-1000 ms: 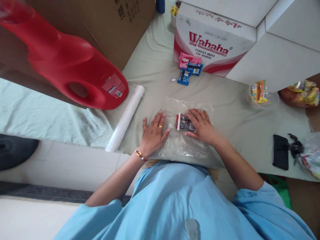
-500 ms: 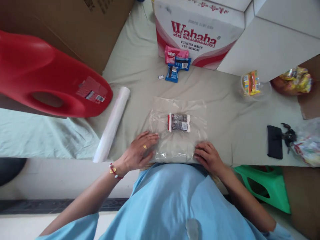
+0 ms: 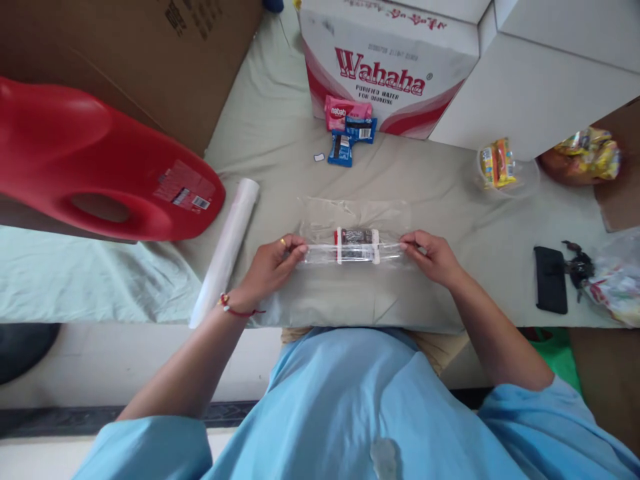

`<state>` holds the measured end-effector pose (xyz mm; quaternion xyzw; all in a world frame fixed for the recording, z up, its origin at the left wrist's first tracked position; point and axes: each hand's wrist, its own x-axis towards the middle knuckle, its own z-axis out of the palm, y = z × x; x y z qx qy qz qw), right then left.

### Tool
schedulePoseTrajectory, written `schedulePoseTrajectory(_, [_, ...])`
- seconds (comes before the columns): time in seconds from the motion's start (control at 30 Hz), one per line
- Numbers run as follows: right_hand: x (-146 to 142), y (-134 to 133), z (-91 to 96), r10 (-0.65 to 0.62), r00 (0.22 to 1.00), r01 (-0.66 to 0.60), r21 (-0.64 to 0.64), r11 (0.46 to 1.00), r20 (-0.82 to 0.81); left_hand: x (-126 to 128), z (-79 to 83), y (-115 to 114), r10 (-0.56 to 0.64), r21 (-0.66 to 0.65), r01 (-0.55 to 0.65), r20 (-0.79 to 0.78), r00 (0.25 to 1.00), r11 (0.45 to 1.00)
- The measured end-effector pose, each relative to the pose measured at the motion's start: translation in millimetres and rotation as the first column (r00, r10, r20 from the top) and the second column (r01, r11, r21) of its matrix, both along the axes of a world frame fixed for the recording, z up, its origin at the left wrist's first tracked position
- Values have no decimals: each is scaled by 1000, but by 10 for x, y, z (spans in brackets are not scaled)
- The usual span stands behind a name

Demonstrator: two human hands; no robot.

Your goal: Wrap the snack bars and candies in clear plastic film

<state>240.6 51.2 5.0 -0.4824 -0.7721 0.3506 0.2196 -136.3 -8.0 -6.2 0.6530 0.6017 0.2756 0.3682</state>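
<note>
A clear plastic sheet [image 3: 320,217] lies on the cloth-covered table, with its near edge lifted and drawn across some small wrapped snack packs [image 3: 357,238]. The packs are dark with white ends and a bit of red at the left. My left hand [image 3: 273,267] pinches the left end of that edge between thumb and fingers. At the opposite end, my right hand [image 3: 434,257] pinches the same edge, which stretches taut between the two hands. Over the lower part of the packs the film shows as a shiny band.
Left of my hands lie a white plastic roll [image 3: 225,250] and a large red jug [image 3: 125,173]. Blue and pink snack packets [image 3: 343,143] sit before a Wahaba-style printed carton [image 3: 390,73]. At right are a plastic bowl [image 3: 525,183], a black phone [image 3: 550,280] and keys [image 3: 580,267].
Both hands have gone from resting at the sheet's near corners to pinching its near edge. That edge has been raised and carried away from me, over the snack packs.
</note>
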Motion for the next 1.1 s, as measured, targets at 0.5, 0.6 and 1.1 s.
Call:
schedulePoseTrajectory(0.5, [-111,499,-314,-214,831,159,149,976,514,23,-137,716,41,-7,-42,-124,991,999])
schedulePoseTrajectory(0.6, [-150,447,-217,-291,826,118,358,926,482,60,-113,713,45,1,-46,-198,979,999])
schedulePoseTrajectory(1.1, [-1030,110,-506,261,905,-362,285,888,335,202,-144,181,383,66,-378,-80,920,923])
